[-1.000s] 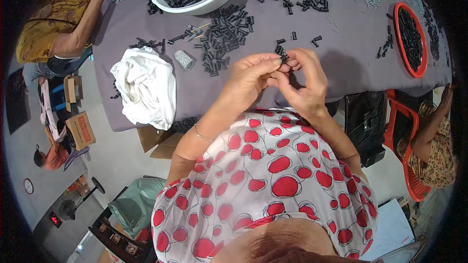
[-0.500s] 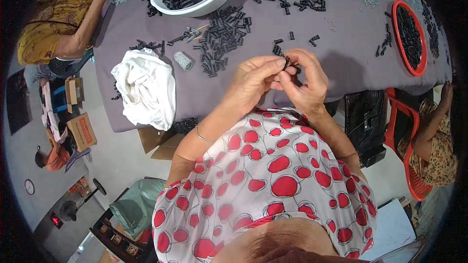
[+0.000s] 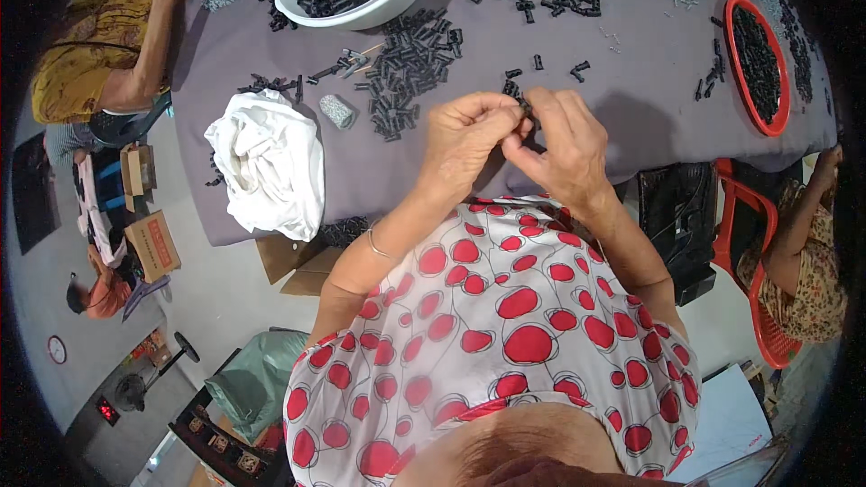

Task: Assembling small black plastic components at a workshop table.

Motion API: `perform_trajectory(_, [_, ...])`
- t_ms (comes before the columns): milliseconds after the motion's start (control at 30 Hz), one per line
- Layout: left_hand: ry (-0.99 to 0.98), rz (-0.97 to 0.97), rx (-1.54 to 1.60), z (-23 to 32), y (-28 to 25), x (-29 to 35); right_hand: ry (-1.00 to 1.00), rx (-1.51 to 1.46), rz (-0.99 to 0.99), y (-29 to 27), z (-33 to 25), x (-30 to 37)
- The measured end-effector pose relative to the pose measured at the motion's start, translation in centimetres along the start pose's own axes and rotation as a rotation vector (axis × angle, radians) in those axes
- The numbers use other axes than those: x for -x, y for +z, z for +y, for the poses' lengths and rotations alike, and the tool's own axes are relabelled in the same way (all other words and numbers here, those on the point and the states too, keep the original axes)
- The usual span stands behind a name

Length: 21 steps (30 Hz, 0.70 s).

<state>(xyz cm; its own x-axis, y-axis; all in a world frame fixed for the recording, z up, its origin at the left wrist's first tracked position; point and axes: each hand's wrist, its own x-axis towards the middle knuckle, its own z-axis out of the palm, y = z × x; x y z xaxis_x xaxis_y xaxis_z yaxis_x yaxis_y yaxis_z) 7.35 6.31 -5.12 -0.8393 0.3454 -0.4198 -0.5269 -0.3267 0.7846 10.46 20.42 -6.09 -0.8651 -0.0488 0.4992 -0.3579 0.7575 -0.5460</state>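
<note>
Near the table's front edge, my left hand (image 3: 467, 137) pinches a small black cylindrical part (image 3: 526, 109) between thumb and fingers. Close against it, my right hand (image 3: 565, 142) has its fingers curled around the same part, hiding much of it. A few matching black parts (image 3: 511, 87) lie just beyond my fingertips. Left of my hands spreads a loose pile of dark grey-black cylindrical parts (image 3: 410, 63). Farther back stands a white bowl (image 3: 359, 16) heaped with black parts.
A crumpled white cloth (image 3: 266, 162) and a small container of silvery pieces (image 3: 337, 112) lie at left on the grey tablecloth (image 3: 631, 63). A red oval tray (image 3: 783, 108) of black parts is at right. Other people sit at both sides, one on a red chair (image 3: 767, 325).
My right hand has turned, its fingers folding over the black part. My left hand stays almost in place. At far left, another person's arm has shifted.
</note>
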Motion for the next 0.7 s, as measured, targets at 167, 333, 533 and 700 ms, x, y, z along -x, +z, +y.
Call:
perform_trajectory(167, [-0.013,0.0,-0.048,0.3,0.0,0.0,-0.011,0.085,-0.04,0.0,-0.3,0.0])
perform_trajectory(333, [0.018,-0.027,-0.098,0.0,-0.2,-0.1,-0.016,0.137,-0.085,-0.6,-0.7,-0.6])
perform_trajectory(533, [0.013,-0.052,-0.187,0.5,-0.3,0.0,-0.102,0.132,-0.033,-0.1,0.1,-0.6])
perform_trajectory(700, [0.012,-0.032,-0.072,0.4,-0.5,0.1,-0.141,0.109,0.062,0.7,0.9,-0.6])
